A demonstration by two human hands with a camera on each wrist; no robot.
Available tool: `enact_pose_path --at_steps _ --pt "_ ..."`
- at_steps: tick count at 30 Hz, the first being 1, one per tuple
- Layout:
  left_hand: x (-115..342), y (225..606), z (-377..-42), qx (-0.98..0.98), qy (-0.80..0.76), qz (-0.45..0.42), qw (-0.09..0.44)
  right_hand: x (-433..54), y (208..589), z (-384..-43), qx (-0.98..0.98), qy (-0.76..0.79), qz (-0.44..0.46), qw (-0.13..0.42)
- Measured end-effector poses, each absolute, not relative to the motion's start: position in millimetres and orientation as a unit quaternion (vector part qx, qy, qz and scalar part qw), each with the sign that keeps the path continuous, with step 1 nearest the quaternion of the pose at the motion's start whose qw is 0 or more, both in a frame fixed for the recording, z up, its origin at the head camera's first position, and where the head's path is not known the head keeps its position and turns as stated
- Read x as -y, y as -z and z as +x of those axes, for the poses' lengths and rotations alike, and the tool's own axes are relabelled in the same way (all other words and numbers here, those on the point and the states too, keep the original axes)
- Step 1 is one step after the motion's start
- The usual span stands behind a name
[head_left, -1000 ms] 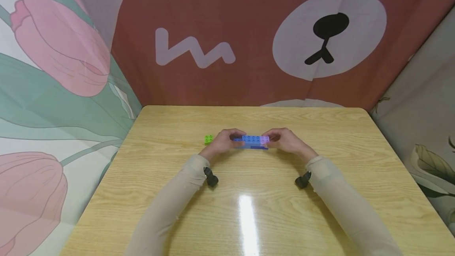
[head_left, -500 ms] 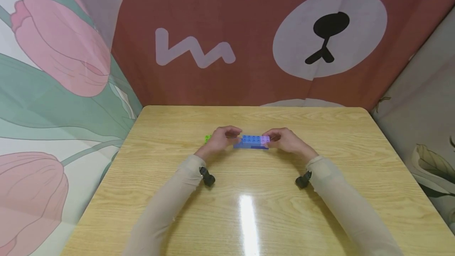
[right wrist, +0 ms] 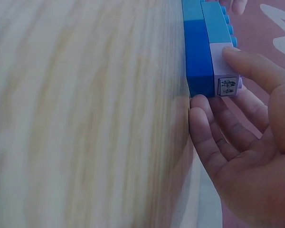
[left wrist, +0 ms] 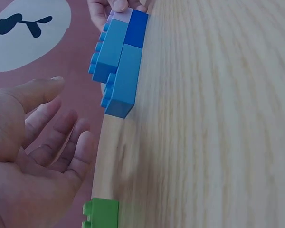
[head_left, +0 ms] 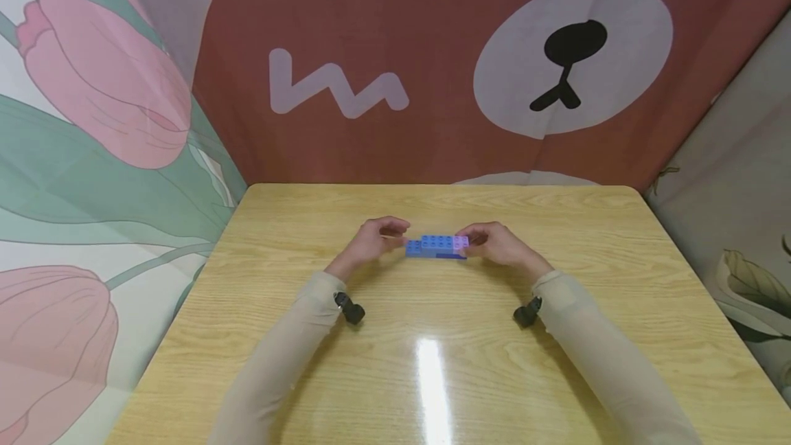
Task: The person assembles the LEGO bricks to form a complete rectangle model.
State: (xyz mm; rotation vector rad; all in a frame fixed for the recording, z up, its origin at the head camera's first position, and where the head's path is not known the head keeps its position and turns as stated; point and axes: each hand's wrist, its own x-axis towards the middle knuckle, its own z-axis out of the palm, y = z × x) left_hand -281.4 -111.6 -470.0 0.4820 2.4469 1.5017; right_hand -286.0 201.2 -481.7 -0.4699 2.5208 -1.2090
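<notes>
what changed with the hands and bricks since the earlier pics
The left grip has let go of the left end of the blue bricks and moved left, its fingers now apart from them. In the head view it now hides the green brick, which showed before. The right grip stays on the lilac brick, and the joined bricks have not visibly moved.

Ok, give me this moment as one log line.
left hand: holding nothing; right hand: gripping lilac brick; blue bricks: stacked on table, touching lilac brick; green brick: on table, apart
</notes>
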Motion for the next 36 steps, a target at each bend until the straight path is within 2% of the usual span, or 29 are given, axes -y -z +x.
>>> enact_pose_path --at_steps 16,23,36 --pt "131.0 459.8 -278.5 -0.841 -0.513 0.137 0.108 -202.0 482.4 -286.3 -0.883 0.412 -0.169 0.15" --pt "142.1 457.7 -277.5 -0.857 -0.488 0.146 0.083 -203.0 483.2 -287.4 -0.886 0.402 -0.174 0.149" --pt "162.2 459.8 -281.0 -0.857 -0.492 0.133 0.072 -201.7 481.5 -286.8 -0.886 0.406 -0.164 0.155"
